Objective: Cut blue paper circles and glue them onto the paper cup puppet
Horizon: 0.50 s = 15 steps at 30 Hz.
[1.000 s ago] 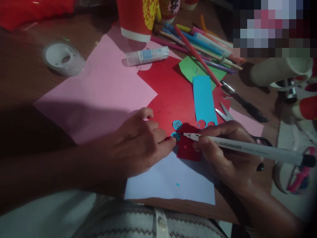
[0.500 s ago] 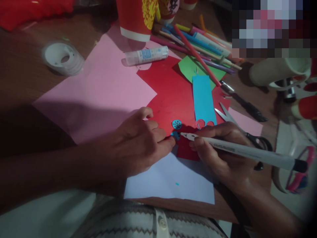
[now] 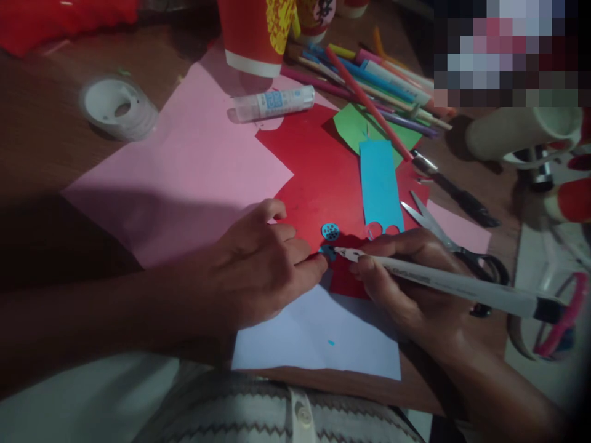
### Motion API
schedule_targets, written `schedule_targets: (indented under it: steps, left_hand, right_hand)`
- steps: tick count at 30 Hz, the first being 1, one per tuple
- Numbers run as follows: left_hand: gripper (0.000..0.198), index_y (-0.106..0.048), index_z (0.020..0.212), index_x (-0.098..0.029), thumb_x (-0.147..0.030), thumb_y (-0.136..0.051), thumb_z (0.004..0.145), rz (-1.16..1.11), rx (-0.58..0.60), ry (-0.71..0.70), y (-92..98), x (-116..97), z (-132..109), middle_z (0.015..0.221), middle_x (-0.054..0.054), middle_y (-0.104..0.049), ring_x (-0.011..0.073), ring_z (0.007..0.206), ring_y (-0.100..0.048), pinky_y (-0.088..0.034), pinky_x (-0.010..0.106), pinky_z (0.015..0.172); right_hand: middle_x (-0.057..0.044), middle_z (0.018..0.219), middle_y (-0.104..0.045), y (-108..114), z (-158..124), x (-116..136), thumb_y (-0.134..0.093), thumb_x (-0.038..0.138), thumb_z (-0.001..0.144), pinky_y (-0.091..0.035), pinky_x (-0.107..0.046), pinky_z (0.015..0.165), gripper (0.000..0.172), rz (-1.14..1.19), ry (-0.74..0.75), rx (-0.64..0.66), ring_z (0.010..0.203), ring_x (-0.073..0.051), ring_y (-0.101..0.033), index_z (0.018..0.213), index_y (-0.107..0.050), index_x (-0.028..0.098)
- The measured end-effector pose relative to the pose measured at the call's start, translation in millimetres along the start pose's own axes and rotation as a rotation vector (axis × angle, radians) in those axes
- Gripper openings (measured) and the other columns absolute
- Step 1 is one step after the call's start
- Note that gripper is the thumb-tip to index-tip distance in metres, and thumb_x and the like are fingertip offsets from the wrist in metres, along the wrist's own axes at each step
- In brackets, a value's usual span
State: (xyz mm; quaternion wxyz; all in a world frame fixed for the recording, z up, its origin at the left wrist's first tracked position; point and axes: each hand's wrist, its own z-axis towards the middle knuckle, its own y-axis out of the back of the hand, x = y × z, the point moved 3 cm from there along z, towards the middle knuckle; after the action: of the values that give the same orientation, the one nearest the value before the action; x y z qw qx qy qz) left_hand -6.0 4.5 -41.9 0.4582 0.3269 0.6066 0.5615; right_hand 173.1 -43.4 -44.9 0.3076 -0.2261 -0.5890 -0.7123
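My right hand (image 3: 406, 277) is closed around a white marker (image 3: 443, 286), its tip down at a small blue paper circle (image 3: 329, 253) with dark marks on it. My left hand (image 3: 272, 264) has its fingers curled, and one fingertip presses the near edge of that circle against the red paper (image 3: 314, 178). Just beyond lies a second blue paper circle (image 3: 330, 232), covered in dark dots. A blue paper strip (image 3: 379, 178) with round cut-outs at its near end rests farther back. Scissors (image 3: 443, 237), partly hidden by my right hand, lie spread beside it.
Pink paper (image 3: 184, 166) spreads to the left, white paper (image 3: 318, 335) at the near edge. A glue stick (image 3: 277, 103), tape roll (image 3: 120, 109), red paper cup (image 3: 252, 37), green paper (image 3: 353, 126), several pens (image 3: 388, 80) and a cardboard tube (image 3: 517, 132) stand or lie behind.
The marker has shifted slightly with my right hand, its rear end moving a little left and down. The left hand stays on the blue circle.
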Motion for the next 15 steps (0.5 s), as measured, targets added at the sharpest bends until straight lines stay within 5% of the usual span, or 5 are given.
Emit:
schedule_targets:
  steps: [15]
  left_hand:
    - [0.024,-0.062,0.098,-0.022,-0.013,-0.043,0.085,-0.019,0.025,0.002,0.1,-0.1,0.5,0.067,-0.002,-0.058,0.0137,0.064,-0.053,-0.039,0.042,0.093]
  right_hand:
    - [0.003,0.068,-0.061,0.6,3.7,0.5,-0.065,0.022,0.077,-0.04,-0.024,0.042,0.011,-0.001,0.014,0.07,0.048,-0.009,-0.054,0.081,-0.055,0.023]
